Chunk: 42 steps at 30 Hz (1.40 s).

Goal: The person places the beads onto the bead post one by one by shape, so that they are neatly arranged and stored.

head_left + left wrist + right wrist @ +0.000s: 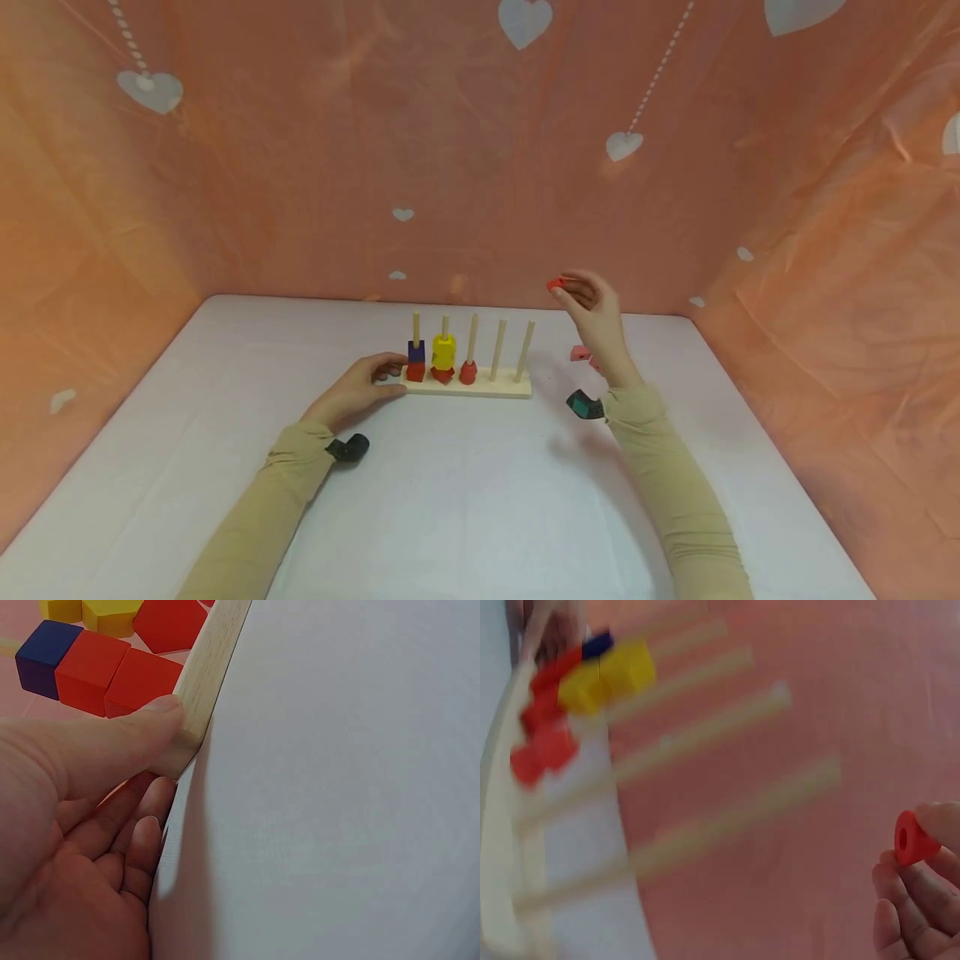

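Observation:
A wooden peg board [480, 388] with several upright pegs lies on the table. Its left end is held by my left hand [356, 387], thumb on the near side and fingers behind. Red blocks with a dark blue block [416, 352] sit on the leftmost peg. Yellow blocks [444, 352] stand above red ones on the second peg, and red pieces [468, 372] are on the third. The two pegs at the right are bare. Raised right of the board, my right hand [600, 321] pinches a small red block [909, 840] with a hole through it.
Pinkish blocks [580, 353] lie on the white table [450, 500] behind my right wrist, partly hidden by it. A heart-patterned orange-pink cloth [360, 167] surrounds the table at the back and sides. Dark devices are strapped to both wrists.

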Each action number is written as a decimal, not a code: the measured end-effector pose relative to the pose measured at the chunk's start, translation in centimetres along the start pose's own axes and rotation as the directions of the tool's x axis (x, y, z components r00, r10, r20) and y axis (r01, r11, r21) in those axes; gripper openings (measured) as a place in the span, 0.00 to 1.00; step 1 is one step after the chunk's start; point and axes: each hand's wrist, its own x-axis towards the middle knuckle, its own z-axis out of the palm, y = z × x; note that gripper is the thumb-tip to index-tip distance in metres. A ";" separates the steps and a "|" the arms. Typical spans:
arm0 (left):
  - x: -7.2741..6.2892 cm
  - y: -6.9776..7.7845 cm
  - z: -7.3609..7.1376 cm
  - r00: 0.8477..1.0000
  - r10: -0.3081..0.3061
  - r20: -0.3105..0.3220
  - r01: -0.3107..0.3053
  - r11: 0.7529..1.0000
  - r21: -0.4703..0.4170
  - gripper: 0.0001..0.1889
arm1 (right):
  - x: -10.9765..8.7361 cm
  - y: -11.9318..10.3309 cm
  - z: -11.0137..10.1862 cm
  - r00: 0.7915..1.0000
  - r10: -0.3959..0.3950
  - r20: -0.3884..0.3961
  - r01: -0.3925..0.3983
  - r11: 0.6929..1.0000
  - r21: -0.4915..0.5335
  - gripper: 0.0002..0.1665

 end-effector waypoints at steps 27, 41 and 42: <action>0.0 0.2 -0.2 1.000 -0.014 0.009 0.014 1.000 0.002 0.27 | -1.9 -1.6 8.8 0.966 -0.090 0.243 0.114 0.990 -0.088 0.15; 0.0 -0.1 -0.1 1.000 -0.025 0.013 0.025 1.000 0.005 0.27 | -2.8 3.1 10.1 0.987 0.088 0.138 -0.078 0.994 -0.074 0.22; 0.0 -0.1 -0.1 1.000 -0.027 0.013 0.027 1.000 0.003 0.27 | -2.9 3.8 10.3 0.988 0.097 0.122 -0.090 0.994 -0.065 0.25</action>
